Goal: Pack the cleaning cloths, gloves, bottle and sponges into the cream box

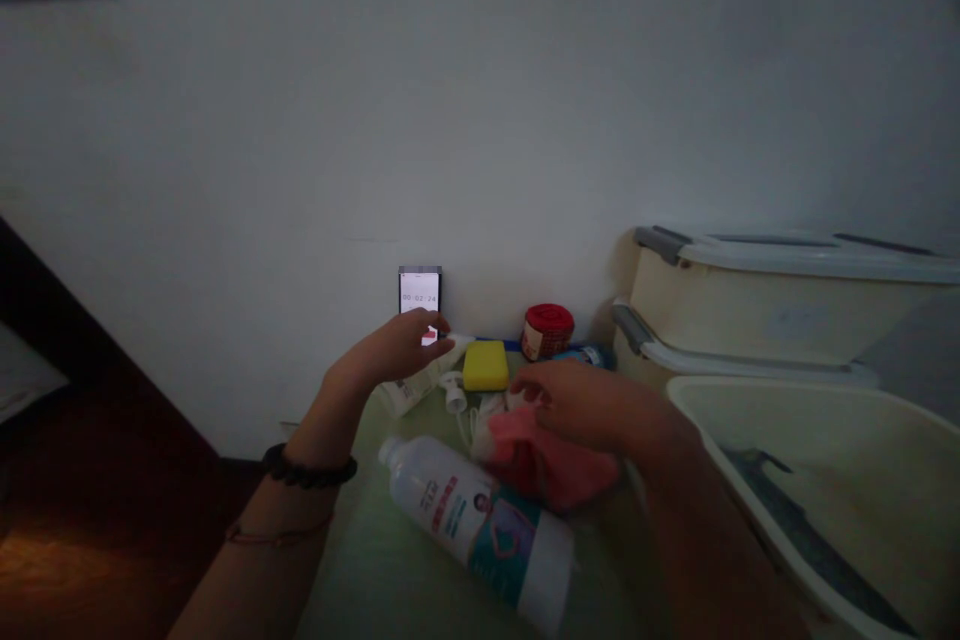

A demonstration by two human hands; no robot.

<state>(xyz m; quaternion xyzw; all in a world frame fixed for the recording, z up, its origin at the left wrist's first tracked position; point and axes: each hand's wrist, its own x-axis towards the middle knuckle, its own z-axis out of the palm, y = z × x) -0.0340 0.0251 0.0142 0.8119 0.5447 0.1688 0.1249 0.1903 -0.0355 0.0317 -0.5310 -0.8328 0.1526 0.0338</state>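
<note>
My left hand [411, 345] hovers with its fingers stretched out and thumb apart, in front of a phone [420, 288] that leans on the wall. Below it a white tube or bottle [405, 392] lies on its side, partly covered. My right hand [581, 402] is over a crumpled pink cloth [540, 455], its fingers bent and apart; whether it touches the cloth is unclear. A white spray or pump head [453, 392] lies between the hands, beside a yellow sponge-like block [486, 366]. Nearer me, a large white bottle [480, 530] with a teal label lies capless on its side.
Behind stand a red rolled item [547, 332] and a blue item [586, 356], partly hidden. At right are stacked lidded storage boxes [750, 310] and a pale basin [862, 410] with a dark item inside. A green surface [375, 560] lies under the things, against the wall.
</note>
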